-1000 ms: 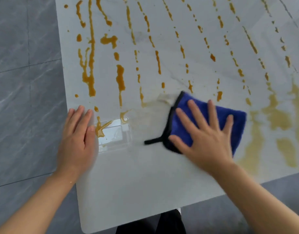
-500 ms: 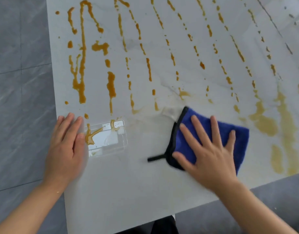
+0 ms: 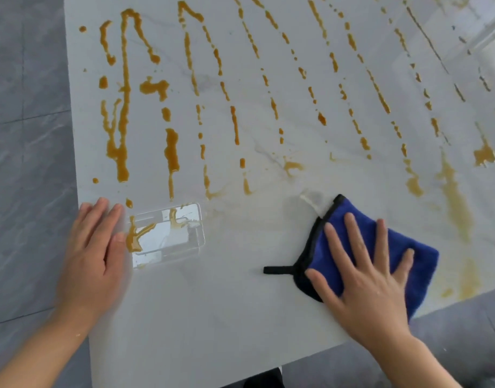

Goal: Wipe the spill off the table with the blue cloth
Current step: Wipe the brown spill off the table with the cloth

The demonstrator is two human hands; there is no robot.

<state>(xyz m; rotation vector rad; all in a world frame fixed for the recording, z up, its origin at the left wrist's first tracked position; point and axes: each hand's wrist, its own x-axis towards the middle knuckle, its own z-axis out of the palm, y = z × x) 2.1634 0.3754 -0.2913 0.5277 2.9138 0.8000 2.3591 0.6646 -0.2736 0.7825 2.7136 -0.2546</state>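
The blue cloth, edged in black with a black loop, lies on the white marble table near its front edge. My right hand presses flat on the cloth with its fingers spread. Orange-brown spill runs in long dripped lines across the far and left parts of the table. Paler smeared patches lie to the right of the cloth. My left hand rests flat on the table's left edge, holding nothing.
A shiny clear rectangle with spill across it sits beside my left hand; I cannot tell whether it is an object or a reflection. Grey floor tiles lie left of and below the table. Something dark shows under the front edge.
My right hand has slid the cloth to the right and toward the front edge, leaving a faint smear where it passed. My left hand stays at the left edge.
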